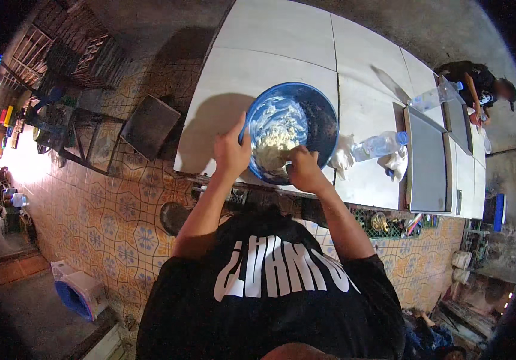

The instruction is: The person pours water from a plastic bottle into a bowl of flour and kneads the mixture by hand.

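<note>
A blue round basin [325, 123] stands on the white tiled counter, with a pale, floury, dough-like mixture [279, 133] smeared over its bottom and left inner wall. My left hand [232, 151] grips the basin's left rim, thumb at the inner side and fingers round the outside. At the near right part of the basin, my right hand [306, 170] is closed with its knuckles up, its fingertips down by the mixture. Whatever those fingers may hold is hidden beneath the hand.
Right of the basin lie a clear plastic bottle [379, 146] and a crumpled plastic bag [342, 157]. Beyond them is a grey sink [428, 165]. Another person [480, 84] is at the counter's far right end. A green crate [384, 227] stands below the counter; a dark stool [151, 125] stands left.
</note>
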`<state>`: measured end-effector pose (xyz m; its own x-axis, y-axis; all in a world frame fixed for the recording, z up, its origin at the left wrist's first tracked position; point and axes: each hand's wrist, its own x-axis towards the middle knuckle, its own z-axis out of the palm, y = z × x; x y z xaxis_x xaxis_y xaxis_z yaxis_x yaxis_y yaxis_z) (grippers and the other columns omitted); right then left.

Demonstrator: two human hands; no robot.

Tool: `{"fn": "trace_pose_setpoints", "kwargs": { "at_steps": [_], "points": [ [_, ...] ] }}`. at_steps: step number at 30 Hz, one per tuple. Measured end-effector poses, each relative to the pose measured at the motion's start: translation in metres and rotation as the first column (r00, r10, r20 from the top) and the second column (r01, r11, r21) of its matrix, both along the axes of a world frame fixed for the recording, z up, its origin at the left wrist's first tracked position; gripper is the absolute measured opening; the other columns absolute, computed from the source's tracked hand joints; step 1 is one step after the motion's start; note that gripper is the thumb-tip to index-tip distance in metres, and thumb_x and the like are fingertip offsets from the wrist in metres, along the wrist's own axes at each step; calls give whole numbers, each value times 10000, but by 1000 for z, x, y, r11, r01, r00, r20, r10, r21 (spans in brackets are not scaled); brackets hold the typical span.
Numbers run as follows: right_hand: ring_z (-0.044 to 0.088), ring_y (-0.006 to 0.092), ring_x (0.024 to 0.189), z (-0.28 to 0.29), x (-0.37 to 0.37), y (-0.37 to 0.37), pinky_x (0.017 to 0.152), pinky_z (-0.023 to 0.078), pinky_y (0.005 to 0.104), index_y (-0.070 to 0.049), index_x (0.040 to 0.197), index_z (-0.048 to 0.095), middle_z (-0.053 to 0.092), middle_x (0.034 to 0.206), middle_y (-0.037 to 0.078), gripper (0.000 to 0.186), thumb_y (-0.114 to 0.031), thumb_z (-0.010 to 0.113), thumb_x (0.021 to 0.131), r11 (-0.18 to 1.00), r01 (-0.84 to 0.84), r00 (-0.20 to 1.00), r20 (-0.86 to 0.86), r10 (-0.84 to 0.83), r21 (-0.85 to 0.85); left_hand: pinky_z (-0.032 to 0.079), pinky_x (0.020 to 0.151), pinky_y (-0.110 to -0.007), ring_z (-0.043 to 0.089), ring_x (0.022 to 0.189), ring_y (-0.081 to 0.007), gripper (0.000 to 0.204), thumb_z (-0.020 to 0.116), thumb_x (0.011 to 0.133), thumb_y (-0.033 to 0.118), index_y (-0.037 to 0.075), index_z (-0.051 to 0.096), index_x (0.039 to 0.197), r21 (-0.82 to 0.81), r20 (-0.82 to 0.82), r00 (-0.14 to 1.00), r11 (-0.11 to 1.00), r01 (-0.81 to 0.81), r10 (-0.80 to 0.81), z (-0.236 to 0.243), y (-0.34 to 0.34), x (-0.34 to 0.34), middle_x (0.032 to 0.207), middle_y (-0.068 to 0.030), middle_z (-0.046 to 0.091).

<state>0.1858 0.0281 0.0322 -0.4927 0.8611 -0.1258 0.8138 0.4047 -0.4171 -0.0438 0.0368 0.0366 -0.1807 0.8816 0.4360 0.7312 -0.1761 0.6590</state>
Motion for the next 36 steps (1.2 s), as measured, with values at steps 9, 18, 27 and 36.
{"fn": "trace_pose_setpoints", "kwargs": {
  "at_steps": [9,18,27,36],
  "points": [
    [467,300,1228,9,3,0,899,363,536,-183,1002,748,678,1143,-2,221,-173,697,788,909,-326,883,428,195,258,551,678,-445,707,729,-380,429,641,949,137,44,623,1368,-335,8,999,942,32,-31,17,4,3,859,-220,723],
    [527,415,1210,17,45,39,919,372,597,-134,1042,770,677,1131,203,301,-66,599,805,998,-57,998,34,56,24,524,615,-461,692,664,-371,432,641,953,140,52,620,1375,-160,104,995,987,10,7,-2,3,-3,799,-219,707],
    [473,443,1262,14,-9,14,918,352,661,-89,996,738,673,982,213,281,-52,644,734,962,-183,974,172,149,202,525,636,-483,689,736,-415,436,636,940,152,75,626,1369,-31,22,998,998,57,-57,5,6,4,811,-257,677],
    [477,405,1256,45,50,17,966,323,619,-108,1198,701,585,1276,218,430,-22,556,803,996,-52,998,29,50,76,555,828,-430,708,985,-406,418,622,962,173,20,621,1351,-9,94,995,1000,-18,19,-3,1,0,1099,-281,695]
  ]
}}
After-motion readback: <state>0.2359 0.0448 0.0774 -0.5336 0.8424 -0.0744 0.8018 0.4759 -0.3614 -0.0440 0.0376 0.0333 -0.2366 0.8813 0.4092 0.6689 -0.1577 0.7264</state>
